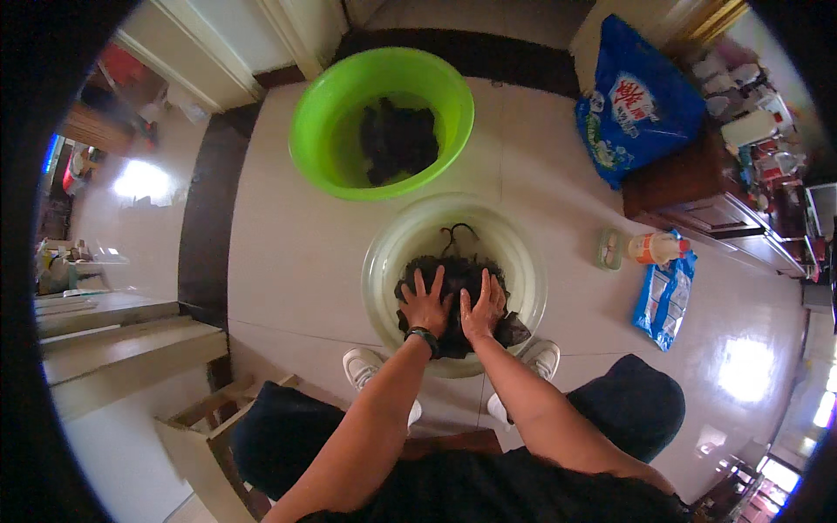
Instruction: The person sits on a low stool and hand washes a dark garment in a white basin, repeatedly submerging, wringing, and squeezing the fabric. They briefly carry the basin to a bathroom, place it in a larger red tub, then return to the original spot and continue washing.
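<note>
Before me on the floor stands a pale, translucent plastic basin (531, 261) with a wet dark cloth garment (458, 278) bunched inside it. A thin dark cord (465, 229) curls from the garment against the basin's far side. My left hand (426, 304), with a dark band at the wrist, rests on the left part of the cloth with spread fingers. My right hand (482, 307) lies on the right part, palm turned partly inward and fingers extended. Both hands touch the cloth without gripping it. One fold of it lies up on the near right rim.
Beyond stands a bright green basin (314, 131) with dark cloth (400, 140) in water. On the right are a soap box (609, 250), a bottle with a red cap (657, 248), a blue packet (666, 301) and a large blue bag (641, 108) against a wooden cabinet (680, 176).
</note>
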{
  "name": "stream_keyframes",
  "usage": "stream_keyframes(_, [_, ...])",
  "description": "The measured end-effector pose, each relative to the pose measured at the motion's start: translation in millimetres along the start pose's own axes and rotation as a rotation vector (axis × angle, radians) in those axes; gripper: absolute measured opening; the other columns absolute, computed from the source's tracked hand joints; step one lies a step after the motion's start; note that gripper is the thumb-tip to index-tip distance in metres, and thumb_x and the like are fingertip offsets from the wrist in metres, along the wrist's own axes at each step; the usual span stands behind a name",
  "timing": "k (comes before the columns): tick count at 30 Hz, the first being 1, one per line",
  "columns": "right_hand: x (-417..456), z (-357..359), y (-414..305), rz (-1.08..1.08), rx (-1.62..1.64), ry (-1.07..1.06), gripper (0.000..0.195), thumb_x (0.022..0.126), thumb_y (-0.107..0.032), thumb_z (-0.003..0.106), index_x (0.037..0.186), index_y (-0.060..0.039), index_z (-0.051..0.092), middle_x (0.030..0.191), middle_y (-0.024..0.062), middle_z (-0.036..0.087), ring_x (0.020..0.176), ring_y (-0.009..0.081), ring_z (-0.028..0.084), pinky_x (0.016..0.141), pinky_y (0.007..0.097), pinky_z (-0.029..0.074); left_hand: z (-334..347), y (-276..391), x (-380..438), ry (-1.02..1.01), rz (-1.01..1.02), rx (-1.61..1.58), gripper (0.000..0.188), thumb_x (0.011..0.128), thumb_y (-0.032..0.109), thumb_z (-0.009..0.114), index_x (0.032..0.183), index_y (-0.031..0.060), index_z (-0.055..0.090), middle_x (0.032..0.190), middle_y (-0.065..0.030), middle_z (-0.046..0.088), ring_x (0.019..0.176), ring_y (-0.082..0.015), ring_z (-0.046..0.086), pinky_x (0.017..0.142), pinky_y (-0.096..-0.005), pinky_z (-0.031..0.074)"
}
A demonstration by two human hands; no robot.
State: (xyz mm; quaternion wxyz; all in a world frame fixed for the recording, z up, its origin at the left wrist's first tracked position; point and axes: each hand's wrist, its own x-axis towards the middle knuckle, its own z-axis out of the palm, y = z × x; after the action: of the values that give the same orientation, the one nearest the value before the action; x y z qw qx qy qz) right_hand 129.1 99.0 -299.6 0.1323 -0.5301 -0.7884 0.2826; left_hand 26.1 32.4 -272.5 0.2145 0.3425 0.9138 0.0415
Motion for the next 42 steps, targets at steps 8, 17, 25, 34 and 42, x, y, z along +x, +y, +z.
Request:
stream_keyframes(8, [58.6, 33.1, -2.8, -0.124, -0.337, 0.005, 0.037, 0.087, -0.042, 0.058, 0.108, -0.0123, 0.064, 0.12, 0.0154, 0.056, 0.112, 0.039, 0.049, 0.09, 0.054, 0.036, 24.3, -20.8, 61.9, 0.091, 0.115, -0.071, 0.049, 0.085, 0.035, 0.059, 0.132, 0.0296, 0.046, 0.125, -0.015, 0.05, 0.108, -0.0412, 0.051, 0.085, -0.0522, 0.047])
stream_keyframes(17, [119.8, 36.9, -14.0, -0.217, -0.466, -0.289, 0.039, 0.088, -0.043, 0.054, 0.097, -0.0072, 0.068, 0.09, 0.0185, 0.067, 0.087, 0.035, 0.063, 0.078, 0.0447, 0.05, 21.0, -12.1, 108.1, -0.112, -0.007, -0.003, 0.044, 0.086, 0.036, 0.059, 0.127, 0.0225, 0.049, 0.113, -0.0135, 0.057, 0.1, -0.0388, 0.058, 0.079, -0.0507, 0.051])
stream_keyframes(25, [129.6, 3.1, -10.2, -0.133, -0.126, -0.479, 0.044, 0.09, -0.05, 0.055, 0.092, -0.0073, 0.067, 0.086, 0.0171, 0.067, 0.084, 0.0362, 0.063, 0.076, 0.045, 0.049, 28.6, -49.8, 130.3, -0.154, 0.248, -0.513, 0.047, 0.086, 0.034, 0.063, 0.121, 0.004, 0.055, 0.114, -0.0201, 0.061, 0.1, -0.0328, 0.062, 0.08, -0.041, 0.05])
stream_keyframes(34, [59.3, -94.2, -12.2, -0.166, 0.19, -0.885, 0.036, 0.087, -0.038, 0.067, 0.076, -0.0042, 0.061, 0.072, 0.0043, 0.063, 0.068, 0.0152, 0.055, 0.067, 0.0289, 0.045, -112.0, -46.3, 14.1, -0.569, 0.489, -0.171, 0.063, 0.075, 0.046, 0.076, 0.119, 0.0037, 0.06, 0.105, -0.0115, 0.068, 0.1, -0.0219, 0.063, 0.088, -0.0343, 0.048])
stream_keyframes(42, [42.5, -91.6, 9.4, -0.086, -0.257, -0.362, 0.055, 0.085, -0.05, 0.062, 0.127, -0.0138, 0.053, 0.128, 0.0161, 0.052, 0.119, 0.0324, 0.048, 0.098, 0.0429, 0.04, -107.9, -15.6, -0.1, -0.161, 0.296, -0.02, 0.081, 0.076, 0.062, 0.063, 0.143, 0.0247, 0.037, 0.148, -0.0126, 0.036, 0.131, -0.0361, 0.039, 0.099, -0.0526, 0.04])
